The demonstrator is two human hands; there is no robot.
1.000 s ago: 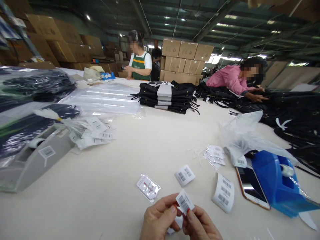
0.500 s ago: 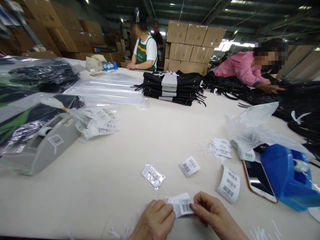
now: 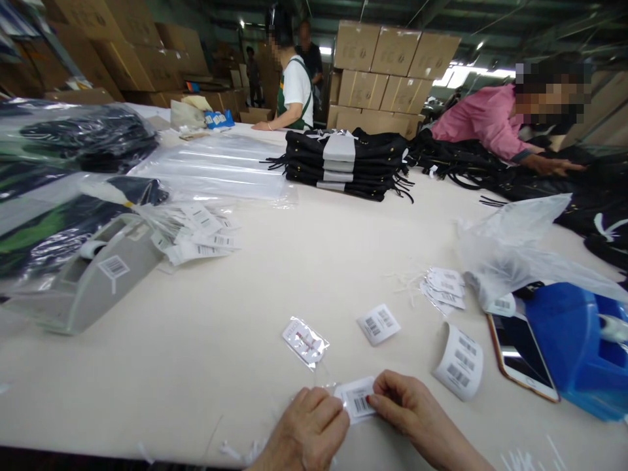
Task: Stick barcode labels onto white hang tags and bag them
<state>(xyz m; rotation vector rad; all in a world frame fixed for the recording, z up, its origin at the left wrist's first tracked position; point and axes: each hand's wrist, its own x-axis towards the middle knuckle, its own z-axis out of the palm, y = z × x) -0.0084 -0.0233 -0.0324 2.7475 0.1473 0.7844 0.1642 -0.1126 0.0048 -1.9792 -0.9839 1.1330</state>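
Between my two hands at the near edge lies a white hang tag (image 3: pixel 342 390) bearing a barcode sticker (image 3: pixel 360 403). My left hand (image 3: pixel 310 428) is closed on the tag's left end. With thumb and forefinger, my right hand (image 3: pixel 405 407) pinches the sticker's right edge, which lies against the tag. Just beyond, a small clear packet (image 3: pixel 305 341) with a printed card rests on the table. A square piece with two barcodes (image 3: pixel 379 324) sits to its right, and a curled strip of barcode stickers (image 3: pixel 460 362) stands near my right hand.
A phone (image 3: pixel 523 356) lies beside a blue tape dispenser (image 3: pixel 564 340) at right. A grey dispenser (image 3: pixel 105 271) and a bunch of tags (image 3: pixel 201 235) are at left. Folded black garments (image 3: pixel 343 163) are stacked farther back. Two co-workers stand across the table (image 3: pixel 235 281).
The sticker has come down flatter and more squarely over the tag, with my right hand moving slightly left. The view has shifted a little. The co-worker in the green apron has turned.
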